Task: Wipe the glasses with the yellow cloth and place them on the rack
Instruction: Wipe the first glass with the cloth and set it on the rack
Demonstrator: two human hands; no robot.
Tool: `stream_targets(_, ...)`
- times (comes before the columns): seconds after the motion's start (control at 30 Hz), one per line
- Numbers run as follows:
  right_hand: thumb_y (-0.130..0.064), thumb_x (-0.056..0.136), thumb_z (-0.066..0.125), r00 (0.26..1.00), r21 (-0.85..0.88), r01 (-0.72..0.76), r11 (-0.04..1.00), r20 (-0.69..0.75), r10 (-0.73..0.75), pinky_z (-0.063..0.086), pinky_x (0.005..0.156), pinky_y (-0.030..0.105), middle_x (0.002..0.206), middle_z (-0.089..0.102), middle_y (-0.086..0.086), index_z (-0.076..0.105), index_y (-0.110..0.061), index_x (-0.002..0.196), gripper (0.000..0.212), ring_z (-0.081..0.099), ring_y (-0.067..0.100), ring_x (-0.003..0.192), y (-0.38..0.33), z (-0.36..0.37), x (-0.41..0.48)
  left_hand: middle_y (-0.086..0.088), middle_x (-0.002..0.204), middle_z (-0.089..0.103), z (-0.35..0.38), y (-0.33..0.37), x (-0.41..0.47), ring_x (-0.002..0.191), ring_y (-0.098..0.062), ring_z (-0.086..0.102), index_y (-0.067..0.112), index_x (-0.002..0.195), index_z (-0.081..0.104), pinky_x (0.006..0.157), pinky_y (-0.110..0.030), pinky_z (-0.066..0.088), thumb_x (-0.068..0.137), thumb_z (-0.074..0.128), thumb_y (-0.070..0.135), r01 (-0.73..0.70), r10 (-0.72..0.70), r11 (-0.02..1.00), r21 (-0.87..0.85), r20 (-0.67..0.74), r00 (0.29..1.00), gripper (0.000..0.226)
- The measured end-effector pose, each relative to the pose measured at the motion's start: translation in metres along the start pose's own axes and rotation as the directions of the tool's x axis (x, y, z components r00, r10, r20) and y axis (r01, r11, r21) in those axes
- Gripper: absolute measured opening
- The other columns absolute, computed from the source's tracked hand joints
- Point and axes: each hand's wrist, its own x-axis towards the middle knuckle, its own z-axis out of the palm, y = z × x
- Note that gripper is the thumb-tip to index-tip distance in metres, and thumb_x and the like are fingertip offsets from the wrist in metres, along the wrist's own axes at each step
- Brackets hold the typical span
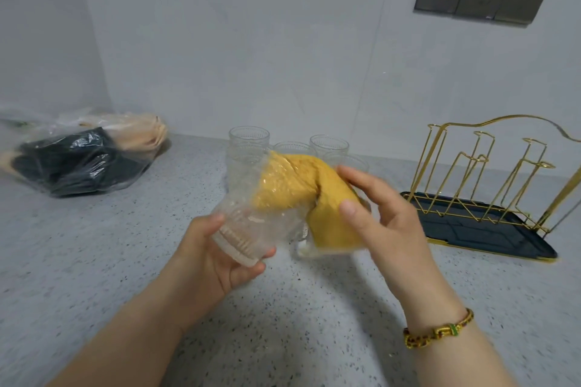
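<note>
Tilted clear ribbed glass (251, 220), mouth up-right, base gripped in left hand (217, 261), right hand (390, 223) fingers (349, 208) pinching yellow cloth (330, 229) stuffed inside

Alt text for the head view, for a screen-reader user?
Over a speckled counter, the left hand grips a clear ribbed glass by its base while the right hand holds a yellow cloth stuffed into it. More glasses stand behind; a gold rack sits at right.
</note>
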Motion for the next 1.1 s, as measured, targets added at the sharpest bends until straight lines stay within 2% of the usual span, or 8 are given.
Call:
stream_targets(0.13,-0.044,0.068,0.058,0.991,-0.050,0.112,0.992,0.085,-0.108,0.034,0.100,0.010,0.118,0.048,-0.041,0.048,-0.065,0.105,0.044,0.041,-0.011,0.119,0.008,0.012,-0.001,-0.018,0.081,0.072,0.000,0.005,-0.002,0.056,-0.029,0.068,0.013,0.092,0.068,0.037,-0.025,0.052,0.007,0.088,0.038,-0.014,0.015,0.998,-0.062,0.016,1.000,0.091)
stream_targets(0.3,-0.018,0.072,0.059,0.991,0.022,0.109,0.994,-0.079,-0.107,0.044,0.082,0.007,0.093,0.063,-0.033,0.056,-0.046,0.098,0.037,0.056,-0.011,0.094,0.006,-0.002,0.001,-0.019,0.079,0.071,-0.004,0.005,-0.004,0.056,-0.030,0.068,0.012,0.089,0.071,0.040,-0.028,0.054,0.010,0.089,0.039,0.056,-0.059,0.998,0.038,0.098,0.993,0.085)
stream_targets(0.4,-0.016,0.069,0.058,0.996,0.006,0.094,0.996,0.002,-0.094,0.045,0.073,0.007,0.087,0.063,-0.031,0.057,-0.042,0.096,0.037,0.058,-0.008,0.084,0.001,-0.007,0.000,-0.016,0.080,0.071,-0.006,0.005,-0.005,0.059,-0.026,0.068,0.012,0.105,0.060,0.045,-0.028,0.055,0.018,0.088,0.042,0.100,-0.128,0.971,0.217,0.119,0.985,0.097)
stream_targets(0.47,-0.017,0.068,0.058,0.994,-0.008,0.051,0.999,0.094,-0.050,0.046,0.068,0.008,0.083,0.064,-0.027,0.057,-0.042,0.095,0.037,0.059,-0.006,0.077,-0.001,-0.006,0.000,-0.014,0.078,0.072,-0.005,0.004,-0.005,0.058,-0.024,0.068,0.011,0.106,0.057,0.046,-0.027,0.055,0.033,0.077,0.035,0.111,-0.150,0.950,0.293,0.114,0.982,0.079)
stream_targets(0.67,-0.039,0.072,0.060,0.963,0.098,-0.099,0.990,0.262,0.070,0.046,0.065,0.008,0.079,0.068,-0.021,0.055,-0.031,0.099,0.028,0.061,-0.004,0.073,0.000,-0.004,-0.001,-0.011,0.073,0.072,-0.004,0.001,-0.007,0.055,-0.022,0.067,0.012,0.102,0.056,0.046,-0.027,0.055,0.040,0.062,0.040,0.116,-0.146,0.941,0.319,0.071,0.987,0.069)
stream_targets(0.8,-0.071,0.043,0.069,0.947,0.103,-0.108,0.989,0.312,0.071,0.046,0.062,0.009,0.083,0.065,-0.024,0.055,-0.026,0.096,0.071,0.060,-0.006,0.073,-0.003,-0.009,0.001,-0.015,0.074,0.071,-0.007,0.004,-0.005,0.055,-0.025,0.067,0.011,0.107,0.057,0.044,-0.026,0.054,0.025,0.082,0.040,0.113,-0.135,0.962,0.248,0.074,0.988,0.090)
stream_targets(1.0,-0.004,0.068,0.075,0.857,-0.027,-0.231,0.973,0.468,0.216,0.043,0.053,0.006,0.061,0.066,-0.019,0.061,-0.023,0.084,0.028,0.059,-0.007,0.055,-0.005,0.006,-0.004,-0.013,0.066,0.068,0.000,-0.002,-0.007,0.047,-0.019,0.061,0.013,0.103,0.058,0.041,-0.023,0.050,0.062,0.061,0.046,0.208,-0.218,0.913,0.351,-0.011,0.976,0.053)
stream_targets(1.1,-0.011,0.063,0.077,0.889,0.069,-0.310,0.948,0.373,0.264,0.050,0.058,0.014,0.062,0.067,-0.009,0.064,-0.018,0.075,0.019,0.062,0.003,0.060,-0.001,0.014,-0.006,-0.011,0.074,0.071,0.007,-0.003,-0.006,0.054,-0.020,0.065,0.016,0.100,0.059,0.044,-0.027,0.054,0.063,0.038,0.057,0.188,-0.178,0.922,0.339,-0.060,0.982,0.059)
